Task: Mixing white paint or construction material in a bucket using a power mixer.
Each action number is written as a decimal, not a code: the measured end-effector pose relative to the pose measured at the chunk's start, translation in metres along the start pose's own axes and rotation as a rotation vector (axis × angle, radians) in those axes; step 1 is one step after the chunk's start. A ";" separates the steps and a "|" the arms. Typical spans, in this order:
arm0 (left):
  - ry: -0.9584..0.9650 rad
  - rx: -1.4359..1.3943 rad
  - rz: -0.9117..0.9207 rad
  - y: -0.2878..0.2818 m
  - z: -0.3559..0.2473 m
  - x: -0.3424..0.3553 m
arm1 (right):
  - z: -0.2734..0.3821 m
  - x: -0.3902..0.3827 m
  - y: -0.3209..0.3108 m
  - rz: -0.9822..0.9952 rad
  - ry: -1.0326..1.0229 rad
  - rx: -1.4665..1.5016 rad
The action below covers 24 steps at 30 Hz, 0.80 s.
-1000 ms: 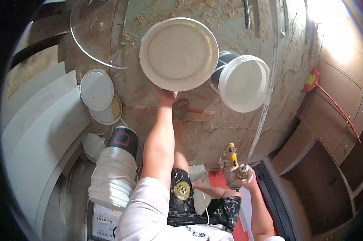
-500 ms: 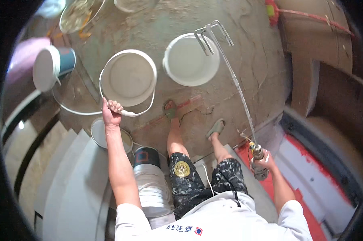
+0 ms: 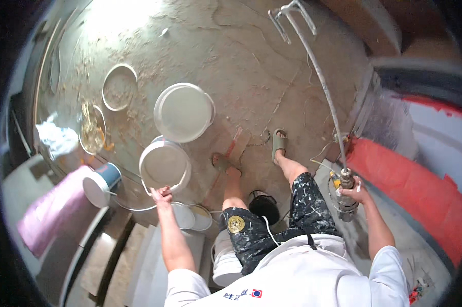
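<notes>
We see strong white glare washing out the floor point(image 3: 251, 66) above and right of the pink roll point(image 3: 57, 212). Far right of the roll, we find the brown cabinet point(image 3: 425, 48) in dim shadow; just right of it, a glossy ledge point(image 3: 100, 250) catches a small shine. We notice slightly soft detail, bent edges and a black rim all around.

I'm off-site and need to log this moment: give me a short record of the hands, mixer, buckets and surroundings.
left hand: gripping the handle of the nearer white bucket
nearer bucket touching floor: cannot tell
right hand: gripping the mixer
mixer rod: pointing away from the person, paddle apart from both white buckets
second white bucket: beyond the nearer one, slightly right; pale inside
left side: pink roll, blue bucket
right side: red sheet
</notes>
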<state>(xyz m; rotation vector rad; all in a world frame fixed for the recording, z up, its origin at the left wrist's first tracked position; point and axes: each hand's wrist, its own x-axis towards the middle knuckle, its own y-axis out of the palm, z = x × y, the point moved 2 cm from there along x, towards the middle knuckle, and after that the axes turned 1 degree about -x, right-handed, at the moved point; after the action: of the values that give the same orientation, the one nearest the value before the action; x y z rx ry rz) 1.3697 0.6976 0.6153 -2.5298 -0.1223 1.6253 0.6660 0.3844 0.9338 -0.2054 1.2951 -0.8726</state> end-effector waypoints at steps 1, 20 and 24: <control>-0.040 -0.038 0.022 0.005 0.016 -0.005 | -0.017 0.003 0.000 0.040 0.053 0.090; -0.298 -0.035 -0.055 0.143 0.145 -0.107 | -0.140 0.022 0.067 0.117 0.229 0.436; -0.407 0.322 0.072 0.171 0.180 -0.145 | -0.132 0.003 0.059 0.190 0.343 0.382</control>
<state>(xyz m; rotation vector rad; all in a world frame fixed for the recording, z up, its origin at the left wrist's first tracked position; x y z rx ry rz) 1.1447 0.5202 0.6452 -1.9678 0.1799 1.9834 0.5747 0.4658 0.8568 0.3771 1.4061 -0.9997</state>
